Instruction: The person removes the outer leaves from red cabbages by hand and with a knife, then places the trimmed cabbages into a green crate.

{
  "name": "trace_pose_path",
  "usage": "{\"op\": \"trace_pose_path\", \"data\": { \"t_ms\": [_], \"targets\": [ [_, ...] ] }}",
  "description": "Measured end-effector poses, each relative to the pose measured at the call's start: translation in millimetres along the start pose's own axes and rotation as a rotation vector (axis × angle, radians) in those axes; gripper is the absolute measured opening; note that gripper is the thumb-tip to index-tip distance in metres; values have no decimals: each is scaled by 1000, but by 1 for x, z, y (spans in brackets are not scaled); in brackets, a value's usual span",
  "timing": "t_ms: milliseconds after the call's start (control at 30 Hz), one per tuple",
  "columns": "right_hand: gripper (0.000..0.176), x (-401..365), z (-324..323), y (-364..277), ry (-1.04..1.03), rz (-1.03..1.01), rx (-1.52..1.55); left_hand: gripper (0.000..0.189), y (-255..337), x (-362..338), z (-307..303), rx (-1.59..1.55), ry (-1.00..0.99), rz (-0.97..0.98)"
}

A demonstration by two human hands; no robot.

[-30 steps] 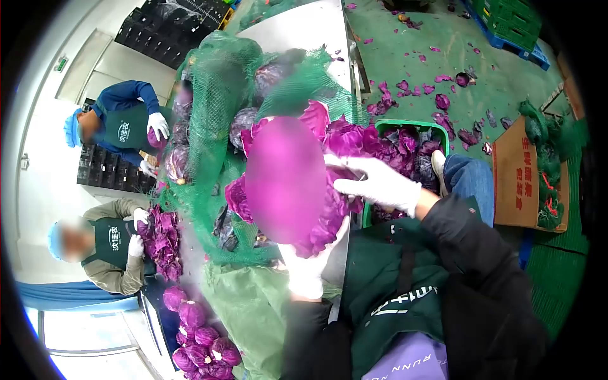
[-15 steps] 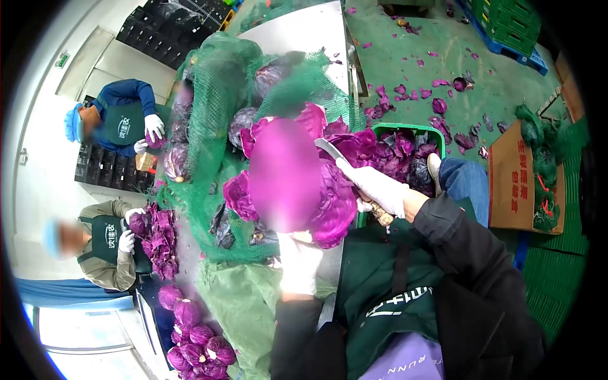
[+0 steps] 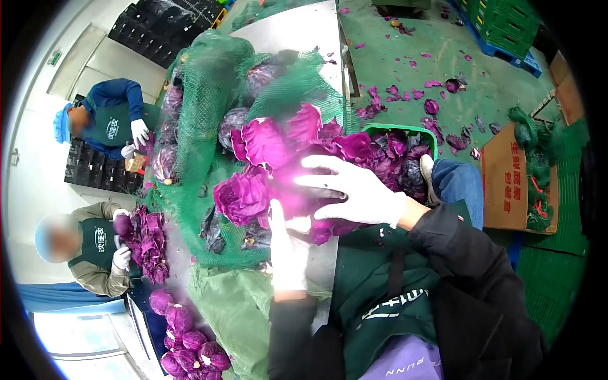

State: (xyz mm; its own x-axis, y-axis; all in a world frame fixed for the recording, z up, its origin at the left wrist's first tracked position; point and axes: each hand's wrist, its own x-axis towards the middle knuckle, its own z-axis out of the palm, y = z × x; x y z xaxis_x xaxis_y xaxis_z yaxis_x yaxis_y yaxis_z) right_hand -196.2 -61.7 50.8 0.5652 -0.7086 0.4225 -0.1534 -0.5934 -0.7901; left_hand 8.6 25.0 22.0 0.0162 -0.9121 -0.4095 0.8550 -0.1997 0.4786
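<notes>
A red cabbage (image 3: 288, 183) with loose outer leaves, its middle blurred, is between my two gloved hands over the table. My left hand (image 3: 288, 256) holds it from below, thumb up along its near side. My right hand (image 3: 361, 190) curves over the cabbage's right side, fingers bent and a little apart, gripping it. No knife shows in my right hand; anything under the palm is hidden. Peeled cabbage leaves (image 3: 240, 196) lie left of the cabbage, and more leaves (image 3: 351, 145) lie behind my right hand.
Green netting (image 3: 202, 120) holds whole cabbages on the table. A green bin (image 3: 418, 131) of leaves stands right of it. Peeled cabbages (image 3: 190, 342) are piled at lower left. Two people (image 3: 114, 120) work across the table. A cardboard box (image 3: 506, 180) is at right; leaves litter the floor.
The knife seen in my right hand is out of sight. That hand has moved left onto the cabbage, its fingers now spread over it. The cabbage sits lower, loose leaves showing at its left.
</notes>
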Motion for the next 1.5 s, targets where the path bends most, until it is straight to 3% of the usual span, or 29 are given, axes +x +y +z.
{"op": "trace_pose_path", "data": {
  "t_ms": [67,100,167,233,367,433,500,533,633,700,833,1033,1067,1167,1200,1233,1300,1400,1433,1500],
  "targets": [
    [61,7,4,11,-41,9,-5,42,-3,0,5,244,90,111],
    [62,9,4,12,-17,184,258,44,-4,0,7,368,145,158],
    [61,16,-1,13,-62,214,143,33,-19,-5,10,749,225,364],
    [59,18,-2,16,-97,124,55,87,-30,-14,17,1171,213,531],
    [55,25,-2,16,-140,165,52,119,-29,-16,32,1682,332,1007],
    [54,32,-5,11,-162,156,42,125,-28,-11,31,1611,293,988],
    [53,41,-11,8,-216,118,2,127,-28,-1,29,1208,164,746],
    [52,44,-16,9,-257,89,-33,125,-25,2,32,1440,150,1029],
    [42,49,-17,14,-283,-7,-49,121,-24,10,27,1456,112,1026],
    [38,56,-16,9,-306,-19,-165,105,-16,16,24,1558,112,1032],
    [42,45,9,30,-101,43,120,96,-11,20,28,1534,137,1015],
    [28,22,30,28,212,-79,-164,94,-11,26,29,1555,167,1034],
    [22,24,31,32,275,-65,-85,94,-11,28,29,1571,180,1044],
    [21,23,15,32,414,125,-30,95,-10,25,25,1550,163,1017],
    [25,29,4,34,478,213,-20,97,-13,22,23,1350,175,835],
    [29,34,-7,37,542,300,-4,98,-14,21,25,1336,181,813],
    [30,39,-15,35,387,340,-70,99,-15,18,31,1306,184,768],
    [37,48,-11,24,157,84,-74,102,-17,23,22,1485,181,908],
    [34,52,-10,18,32,187,-7,104,-18,22,21,1528,195,956],
    [34,57,-5,29,-116,170,-63,106,-21,17,24,1564,261,1064]
  ]
}}
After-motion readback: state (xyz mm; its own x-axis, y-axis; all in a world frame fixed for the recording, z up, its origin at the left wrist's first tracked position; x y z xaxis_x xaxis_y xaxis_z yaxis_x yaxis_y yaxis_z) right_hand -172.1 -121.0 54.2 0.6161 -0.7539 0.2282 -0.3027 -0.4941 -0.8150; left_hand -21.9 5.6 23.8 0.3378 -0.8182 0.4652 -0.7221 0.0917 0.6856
